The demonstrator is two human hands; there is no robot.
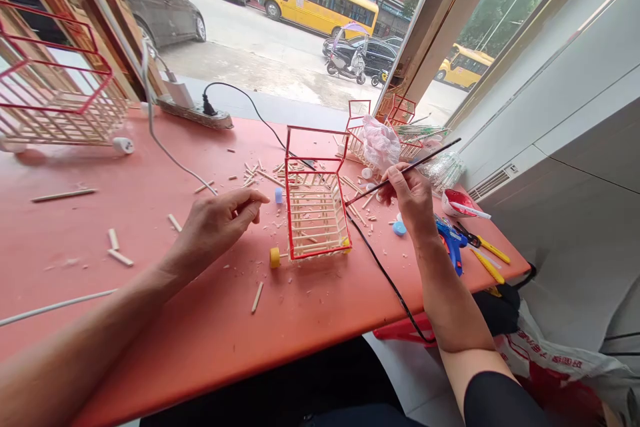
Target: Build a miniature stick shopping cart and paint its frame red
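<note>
A small model shopping cart (pixel 317 210) made of thin wooden sticks stands in front of me, its rims and handle red. Yellow caps (pixel 275 257) serve as wheels at the near end, and a blue cap (pixel 279 195) shows at the far left. My right hand (pixel 409 197) pinches a thin dark paintbrush (pixel 435 154), whose lower tip meets or nearly meets the cart's right side. To the left of the cart, my left hand (pixel 227 223) hovers with fingers curled and thumb against the index finger; nothing shows in it, and it is apart from the cart.
Stick pieces (pixel 257 297) and shavings litter the red table (pixel 200 327). A larger cart (pixel 60 93) stands far left, near a power strip (pixel 195 113). At right lie a blue glue gun (pixel 453 243), pliers (pixel 493 250) and a bowl of red paint (pixel 457 201). A black cord (pixel 383 270) crosses the table.
</note>
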